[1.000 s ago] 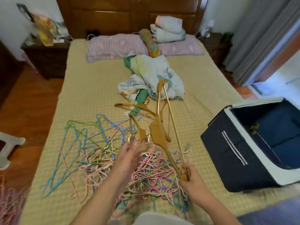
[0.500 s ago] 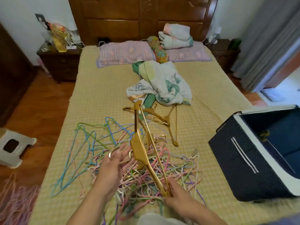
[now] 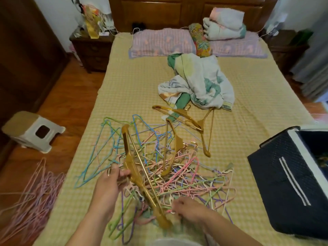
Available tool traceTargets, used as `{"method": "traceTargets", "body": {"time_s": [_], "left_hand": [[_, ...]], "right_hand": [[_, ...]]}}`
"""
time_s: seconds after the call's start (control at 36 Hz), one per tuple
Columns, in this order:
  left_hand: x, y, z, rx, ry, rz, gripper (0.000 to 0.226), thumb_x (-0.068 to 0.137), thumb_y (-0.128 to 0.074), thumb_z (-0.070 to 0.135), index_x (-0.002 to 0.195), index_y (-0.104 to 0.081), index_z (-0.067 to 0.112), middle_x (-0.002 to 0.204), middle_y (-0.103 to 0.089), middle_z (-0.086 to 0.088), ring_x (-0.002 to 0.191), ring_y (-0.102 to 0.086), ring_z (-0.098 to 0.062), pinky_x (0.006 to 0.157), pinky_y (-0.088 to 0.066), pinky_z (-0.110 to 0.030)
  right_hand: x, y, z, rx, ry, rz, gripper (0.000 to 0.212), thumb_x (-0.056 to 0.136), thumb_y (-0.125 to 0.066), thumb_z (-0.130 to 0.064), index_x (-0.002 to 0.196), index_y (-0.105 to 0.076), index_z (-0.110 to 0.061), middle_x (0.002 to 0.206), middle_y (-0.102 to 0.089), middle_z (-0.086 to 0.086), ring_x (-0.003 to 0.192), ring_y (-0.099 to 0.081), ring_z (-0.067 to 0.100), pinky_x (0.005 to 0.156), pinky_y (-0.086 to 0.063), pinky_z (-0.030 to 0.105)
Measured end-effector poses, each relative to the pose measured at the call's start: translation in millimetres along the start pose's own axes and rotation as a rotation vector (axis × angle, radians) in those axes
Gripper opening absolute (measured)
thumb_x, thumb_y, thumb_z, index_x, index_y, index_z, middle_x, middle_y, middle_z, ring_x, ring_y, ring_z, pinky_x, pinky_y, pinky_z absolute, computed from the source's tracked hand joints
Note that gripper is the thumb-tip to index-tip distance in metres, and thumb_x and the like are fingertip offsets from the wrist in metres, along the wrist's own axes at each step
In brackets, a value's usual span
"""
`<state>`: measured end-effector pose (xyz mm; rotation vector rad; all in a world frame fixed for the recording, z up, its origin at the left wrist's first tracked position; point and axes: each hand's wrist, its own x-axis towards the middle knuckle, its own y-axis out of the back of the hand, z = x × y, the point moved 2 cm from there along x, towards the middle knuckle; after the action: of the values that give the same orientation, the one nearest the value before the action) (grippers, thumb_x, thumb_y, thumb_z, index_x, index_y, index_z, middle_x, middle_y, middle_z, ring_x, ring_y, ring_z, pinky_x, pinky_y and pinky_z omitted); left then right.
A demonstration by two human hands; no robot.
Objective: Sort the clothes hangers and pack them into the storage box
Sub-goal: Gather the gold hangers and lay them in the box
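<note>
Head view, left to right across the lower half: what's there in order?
Pink hanger pile on the floor → white stool → left hand → gold hanger held → right hand → dark storage box.

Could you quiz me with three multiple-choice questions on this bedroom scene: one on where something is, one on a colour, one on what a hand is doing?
1. Where does the dark navy fabric storage box sit?
A. on the bed's right edge
B. on the stool
C. by the pillows

2. What colour are the broad plastic hangers?
A. black
B. gold
C. white

3. What is the left hand doing?
A. lying flat on the floor
B. gripping a gold hanger
C. lifting the box

Answers: 1 A, it stands at the right of the mattress. 2 B, they shine golden. 3 B, fingers curl around its middle.
</note>
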<state>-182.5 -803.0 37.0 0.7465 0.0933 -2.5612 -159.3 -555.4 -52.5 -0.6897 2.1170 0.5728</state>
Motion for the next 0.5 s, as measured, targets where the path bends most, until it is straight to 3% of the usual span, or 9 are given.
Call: {"method": "traceTargets", "body": {"time_s": [0.08,0.17,0.22,0.28,0.33,0.42,0.44,0.47,0.5], "left_hand": [[5,21,-2,0.064,-0.002,0.046,0.040,0.107,-0.045,0.032,0.090,-0.063,0.001,0.093,-0.075,-0.017,0.098,-0.070,-0.030,0.103,-0.049,-0.049],[10,46,-8,0.128,0.014,0.095,0.037,0.106,-0.050,0.028,0.077,-0.059,0.006,0.083,-0.075,-0.014,0.086,-0.071,-0.021,0.100,-0.051,-0.042],[11,65,-13,0.200,0.034,0.136,0.039,0.105,-0.052,0.030,0.075,-0.062,0.008,0.084,-0.077,-0.012,0.091,-0.071,-0.023,0.100,-0.050,-0.040],[10,74,-16,0.285,0.046,0.179,0.043,0.104,-0.053,0.035,0.075,-0.069,0.008,0.081,-0.077,-0.005,0.088,-0.069,-0.022,0.088,-0.049,-0.036],[9,92,-17,0.399,0.064,0.221,0.045,0.104,-0.052,0.036,0.078,-0.074,0.007,0.075,-0.073,-0.001,0.071,-0.058,-0.016,0.065,-0.037,-0.028],[5,96,-17,0.467,0.076,0.235,0.044,0.103,-0.053,0.041,0.078,-0.073,0.010,0.077,-0.069,-0.012,0.066,-0.053,-0.020,0.062,-0.034,-0.032],[7,104,-16,0.474,0.073,0.255,0.043,0.102,-0.054,0.042,0.078,-0.072,0.011,0.075,-0.068,-0.017,0.064,-0.052,-0.020,0.063,-0.036,-0.033],[8,107,-14,0.481,0.076,0.267,0.042,0.102,-0.054,0.042,0.079,-0.071,0.011,0.073,-0.066,-0.021,0.061,-0.051,-0.020,0.063,-0.036,-0.033],[10,111,-12,0.490,0.075,0.268,0.041,0.102,-0.054,0.041,0.080,-0.071,0.011,0.071,-0.064,-0.023,0.060,-0.051,-0.021,0.062,-0.035,-0.033]], "right_hand": [[46,14,2,0.007,-0.104,0.083,0.019,0.100,-0.054,-0.023,0.081,-0.058,-0.021,0.071,-0.057,-0.004,0.045,-0.052,-0.001,0.054,-0.044,0.021],[111,29,-5,0.088,-0.150,0.170,0.024,0.097,-0.058,-0.023,0.073,-0.054,-0.020,0.070,-0.054,-0.001,0.054,-0.050,0.009,0.057,-0.045,0.026],[156,32,-8,0.211,-0.225,0.244,0.027,0.097,-0.058,-0.021,0.071,-0.054,-0.013,0.061,-0.050,0.007,0.051,-0.044,0.020,0.056,-0.037,0.033],[185,38,-6,0.424,-0.289,0.295,0.022,0.095,-0.058,-0.011,0.074,-0.059,-0.005,0.052,-0.049,0.010,0.047,-0.038,0.020,0.048,-0.031,0.030],[212,25,-10,0.549,-0.344,0.290,0.015,0.096,-0.054,-0.006,0.087,-0.064,-0.001,0.059,-0.052,0.011,0.049,-0.037,0.017,0.041,-0.028,0.020],[225,26,-12,0.722,-0.368,0.359,0.007,0.099,-0.052,-0.002,0.093,-0.056,-0.004,0.071,-0.047,0.011,0.056,-0.038,0.015,0.036,-0.036,0.015],[232,18,-16,0.777,-0.369,0.355,0.005,0.099,-0.053,-0.001,0.096,-0.054,-0.004,0.074,-0.047,0.011,0.058,-0.041,0.015,0.039,-0.045,0.020],[232,16,-21,0.828,-0.377,0.348,0.005,0.100,-0.052,-0.001,0.096,-0.053,-0.003,0.076,-0.048,0.011,0.062,-0.044,0.016,0.053,-0.057,0.027],[230,13,-25,0.873,-0.367,0.337,0.009,0.101,-0.052,-0.003,0.092,-0.053,-0.002,0.079,-0.050,0.012,0.066,-0.048,0.017,0.076,-0.061,0.035]]}}
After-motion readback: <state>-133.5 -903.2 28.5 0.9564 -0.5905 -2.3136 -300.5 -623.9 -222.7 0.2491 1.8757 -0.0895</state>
